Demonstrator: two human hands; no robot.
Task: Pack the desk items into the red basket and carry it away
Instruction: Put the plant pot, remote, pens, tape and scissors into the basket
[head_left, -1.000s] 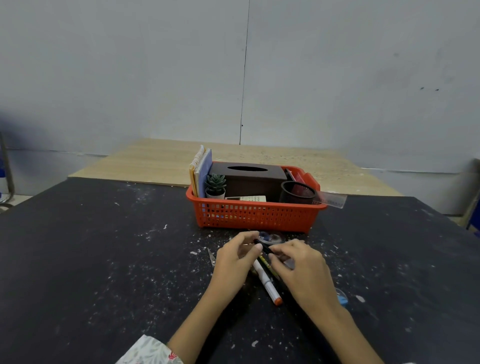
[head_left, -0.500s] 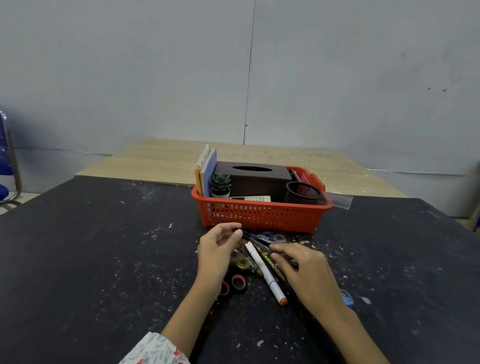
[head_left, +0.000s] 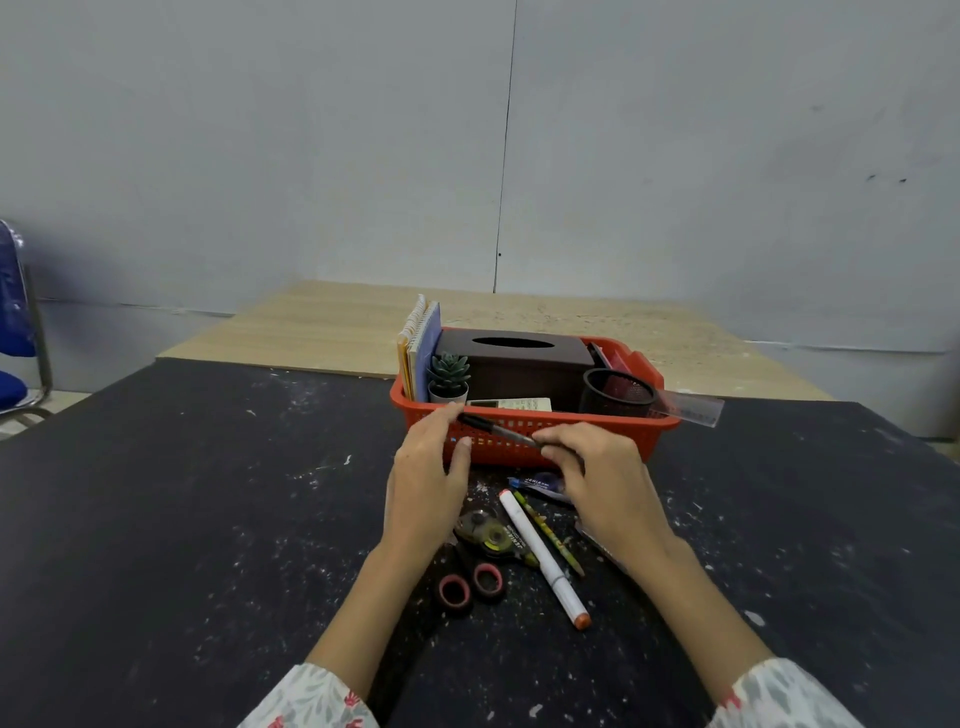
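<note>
The red basket (head_left: 660, 431) stands on the black table, holding notebooks (head_left: 418, 343), a small potted succulent (head_left: 449, 376), a dark tissue box (head_left: 519, 358), a black mesh cup (head_left: 615, 392) and a clear ruler (head_left: 691, 408). In front of the basket's near wall, my left hand (head_left: 426, 478) and my right hand (head_left: 602, 478) hold a black pen (head_left: 493, 427) between them, one at each end. Below the hands lie a white marker (head_left: 543, 558), a pencil (head_left: 550, 535), a correction tape (head_left: 491, 535), scissors with pink handles (head_left: 470, 587) and a blue-labelled item (head_left: 537, 486).
A wooden tabletop (head_left: 322, 332) adjoins the black table (head_left: 182, 519) behind the basket, against a grey wall. A blue chair (head_left: 15, 322) stands at the far left. White specks dot the table.
Both hands rose from the pile of items on the table, lifting the black pen up to the basket's near wall. The scissors and correction tape are now uncovered.
</note>
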